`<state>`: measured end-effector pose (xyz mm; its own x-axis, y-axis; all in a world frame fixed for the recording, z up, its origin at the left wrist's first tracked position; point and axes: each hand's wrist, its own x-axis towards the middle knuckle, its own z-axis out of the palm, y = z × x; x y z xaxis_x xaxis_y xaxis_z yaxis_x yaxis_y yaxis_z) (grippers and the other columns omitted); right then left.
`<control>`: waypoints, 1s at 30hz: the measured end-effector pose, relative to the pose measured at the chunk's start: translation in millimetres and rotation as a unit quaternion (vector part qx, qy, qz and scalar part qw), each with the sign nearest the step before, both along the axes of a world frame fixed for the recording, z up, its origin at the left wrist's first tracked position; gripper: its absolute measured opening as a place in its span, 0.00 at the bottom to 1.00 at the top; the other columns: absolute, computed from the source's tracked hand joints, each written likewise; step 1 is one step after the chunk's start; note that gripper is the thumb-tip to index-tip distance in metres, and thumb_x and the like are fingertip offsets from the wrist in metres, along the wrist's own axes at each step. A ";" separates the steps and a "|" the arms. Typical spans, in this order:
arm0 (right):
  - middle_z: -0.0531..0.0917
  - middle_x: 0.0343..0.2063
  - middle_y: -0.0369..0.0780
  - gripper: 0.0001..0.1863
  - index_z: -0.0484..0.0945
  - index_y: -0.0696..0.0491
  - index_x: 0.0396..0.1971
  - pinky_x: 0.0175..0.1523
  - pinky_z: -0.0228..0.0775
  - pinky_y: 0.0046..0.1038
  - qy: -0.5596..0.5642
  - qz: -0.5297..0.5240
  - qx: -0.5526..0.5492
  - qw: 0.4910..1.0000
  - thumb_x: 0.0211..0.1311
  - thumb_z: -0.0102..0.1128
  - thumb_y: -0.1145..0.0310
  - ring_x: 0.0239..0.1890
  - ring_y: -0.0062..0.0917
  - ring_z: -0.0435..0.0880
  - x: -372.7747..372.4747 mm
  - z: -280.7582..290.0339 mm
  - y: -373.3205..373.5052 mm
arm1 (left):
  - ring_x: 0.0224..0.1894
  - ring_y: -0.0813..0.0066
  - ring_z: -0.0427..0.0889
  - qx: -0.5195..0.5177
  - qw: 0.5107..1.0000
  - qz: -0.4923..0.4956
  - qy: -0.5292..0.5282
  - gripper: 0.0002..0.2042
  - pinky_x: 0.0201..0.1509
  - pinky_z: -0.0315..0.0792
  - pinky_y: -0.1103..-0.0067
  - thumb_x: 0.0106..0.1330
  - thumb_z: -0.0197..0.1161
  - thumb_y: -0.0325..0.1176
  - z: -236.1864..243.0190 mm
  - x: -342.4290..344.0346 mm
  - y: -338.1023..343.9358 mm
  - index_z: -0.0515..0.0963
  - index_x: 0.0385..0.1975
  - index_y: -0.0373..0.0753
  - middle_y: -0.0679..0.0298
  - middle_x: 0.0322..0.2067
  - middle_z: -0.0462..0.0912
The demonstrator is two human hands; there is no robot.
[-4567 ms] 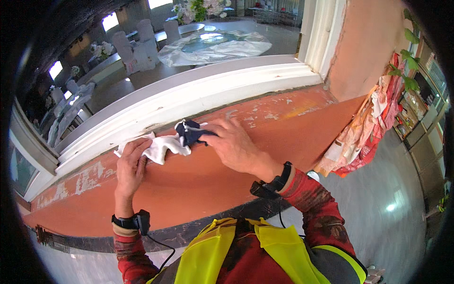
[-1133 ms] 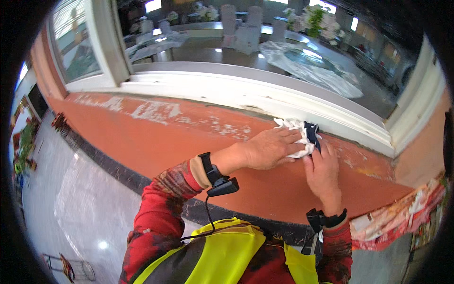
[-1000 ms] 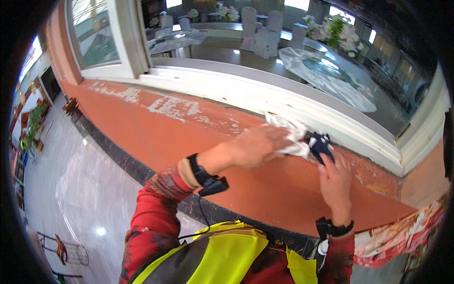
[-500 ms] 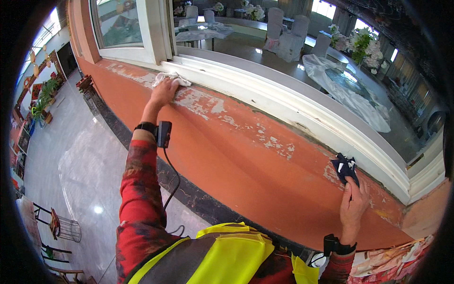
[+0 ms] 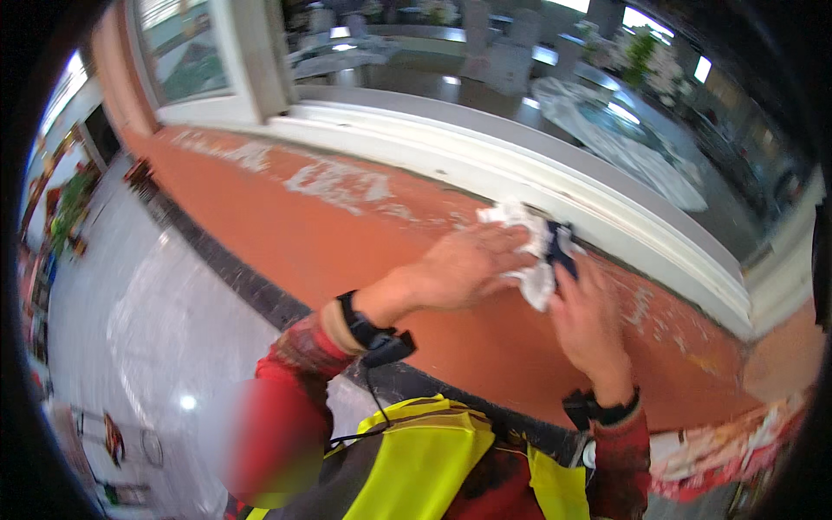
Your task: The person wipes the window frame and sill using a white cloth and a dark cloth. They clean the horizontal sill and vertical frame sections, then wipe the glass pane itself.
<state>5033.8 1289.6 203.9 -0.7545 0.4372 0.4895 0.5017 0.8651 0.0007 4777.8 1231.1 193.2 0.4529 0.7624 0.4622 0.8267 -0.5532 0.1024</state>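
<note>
My left hand [image 5: 464, 264] reaches across the orange window ledge [image 5: 347, 247], its fingers pressed over a crumpled white cloth [image 5: 520, 217]. Part of that cloth hangs down between my two hands. Close beside it, my right hand [image 5: 591, 314] grips a dark blue cloth [image 5: 562, 245] with white patches. The two cloths meet against the ledge near the white window track, and motion blur hides where one ends and the other begins. Pale patches of peeling paint [image 5: 338, 182] mark the ledge to the left.
The white window track [image 5: 416, 146] runs along the far side of the ledge, with a window sash [image 5: 204, 108] at its left end. Through the opening stands a table draped in clear plastic [image 5: 615, 139]. Patterned fabric [image 5: 719, 451] lies at lower right; a shiny floor [image 5: 156, 321] stretches left.
My left hand has swept right along the ledge with the white cloth, up to my right hand. The right hand has shifted left and slightly up with the dark blue cloth.
</note>
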 end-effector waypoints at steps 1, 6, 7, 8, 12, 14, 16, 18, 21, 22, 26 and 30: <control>0.76 0.59 0.52 0.20 0.77 0.56 0.57 0.68 0.62 0.47 0.017 -0.001 -0.009 1.000 0.68 0.57 0.66 0.63 0.47 0.73 -1.3 -0.8 2.8 | 0.72 0.53 0.66 0.003 1.000 0.006 -0.006 0.23 0.75 0.59 0.59 0.69 0.62 0.40 -0.1 0.7 0.4 0.74 0.64 0.47 0.51 0.69 0.68; 0.79 0.58 0.46 0.15 0.82 0.53 0.49 0.65 0.65 0.45 0.032 -0.013 -0.022 0.999 0.65 0.59 0.67 0.62 0.42 0.75 66.8 -5.1 19.6 | 0.69 0.51 0.69 -0.004 1.000 0.018 0.003 0.21 0.72 0.62 0.58 0.70 0.61 0.40 5.6 -1.6 -0.8 0.76 0.62 0.45 0.51 0.66 0.72; 0.79 0.58 0.46 0.12 0.83 0.53 0.46 0.65 0.64 0.45 0.031 -0.044 -0.024 0.998 0.65 0.59 0.68 0.62 0.43 0.75 88.2 -6.6 19.5 | 0.69 0.51 0.69 -0.013 1.000 0.017 -0.001 0.21 0.72 0.62 0.58 0.70 0.61 0.39 8.7 -3.0 -2.1 0.76 0.62 0.45 0.51 0.66 0.72; 0.79 0.58 0.46 0.10 0.84 0.52 0.43 0.65 0.64 0.46 0.017 -0.061 -0.016 0.998 0.65 0.59 0.69 0.62 0.44 0.74 113.4 -8.3 21.4 | 0.69 0.50 0.69 -0.018 1.000 0.018 -0.003 0.21 0.72 0.62 0.58 0.69 0.61 0.38 11.3 -1.6 -2.3 0.77 0.61 0.45 0.51 0.66 0.72; 0.83 0.49 0.50 0.11 0.85 0.56 0.38 0.60 0.68 0.43 0.142 -0.262 -0.014 0.955 0.69 0.55 0.66 0.55 0.46 0.79 221.5 -6.6 37.8 | 0.70 0.50 0.68 -0.026 1.000 0.013 -0.010 0.20 0.73 0.61 0.58 0.69 0.61 0.36 15.8 0.5 -1.2 0.78 0.60 0.44 0.51 0.65 0.73; 0.85 0.41 0.51 0.15 0.84 0.58 0.43 0.56 0.71 0.43 0.153 -0.335 -0.009 0.930 0.73 0.52 0.64 0.49 0.46 0.81 250.6 -3.0 49.0 | 0.70 0.51 0.68 -0.022 1.000 0.007 -0.006 0.19 0.73 0.61 0.58 0.69 0.60 0.35 14.0 -0.7 0.2 0.78 0.60 0.44 0.51 0.65 0.73; 0.85 0.36 0.52 0.18 0.83 0.60 0.46 0.52 0.73 0.43 0.104 -0.472 -0.040 0.875 0.75 0.49 0.62 0.43 0.45 0.83 244.7 0.4 50.4 | 0.70 0.51 0.68 -0.017 1.000 0.012 -0.006 0.19 0.73 0.61 0.58 0.69 0.60 0.35 11.1 -1.9 1.1 0.78 0.60 0.44 0.51 0.66 0.73; 0.86 0.36 0.50 0.15 0.83 0.58 0.43 0.45 0.74 0.44 0.171 -0.397 -0.065 0.899 0.74 0.49 0.65 0.40 0.44 0.83 190.9 -10.3 47.4 | 0.69 0.48 0.69 -0.019 1.000 0.020 -0.008 0.19 0.72 0.62 0.58 0.68 0.60 0.35 8.7 -2.6 1.0 0.78 0.59 0.43 0.50 0.66 0.73; 0.83 0.46 0.48 0.07 0.82 0.52 0.36 0.53 0.71 0.50 0.075 -0.220 0.018 0.973 0.65 0.56 0.67 0.51 0.44 0.81 99.2 -23.5 5.7 | 0.69 0.44 0.69 -0.017 0.999 0.028 -0.022 0.17 0.72 0.63 0.58 0.71 0.58 0.35 7.5 -0.6 -0.3 0.79 0.58 0.41 0.49 0.66 0.72; 0.83 0.47 0.48 0.07 0.82 0.55 0.33 0.56 0.71 0.50 0.138 -0.090 0.116 0.979 0.60 0.59 0.67 0.52 0.43 0.81 74.8 -25.9 1.7 | 0.69 0.44 0.69 -0.022 0.999 0.031 -0.023 0.17 0.72 0.63 0.58 0.71 0.58 0.34 7.5 1.2 -1.2 0.79 0.58 0.41 0.49 0.66 0.73; 0.81 0.56 0.46 0.05 0.81 0.54 0.33 0.61 0.68 0.49 0.091 -0.097 0.033 0.991 0.62 0.60 0.69 0.58 0.44 0.78 107.6 -23.6 5.1 | 0.68 0.45 0.70 -0.009 0.999 0.030 -0.031 0.17 0.71 0.64 0.58 0.68 0.60 0.31 11.2 4.1 -1.9 0.80 0.57 0.42 0.51 0.65 0.74; 0.85 0.37 0.53 0.12 0.83 0.58 0.40 0.47 0.74 0.44 0.322 -0.231 -0.120 0.910 0.72 0.52 0.67 0.41 0.47 0.84 214.1 -37.7 33.5 | 0.66 0.46 0.72 0.008 0.999 0.031 -0.041 0.18 0.69 0.66 0.58 0.64 0.63 0.28 5.6 2.3 -2.2 0.81 0.55 0.42 0.52 0.64 0.75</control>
<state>5247.9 1323.1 166.2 -0.0541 0.7878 0.6135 0.6417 0.4982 -0.5831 4780.1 1228.9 198.9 0.3661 0.7799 0.5076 0.8482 -0.5041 0.1627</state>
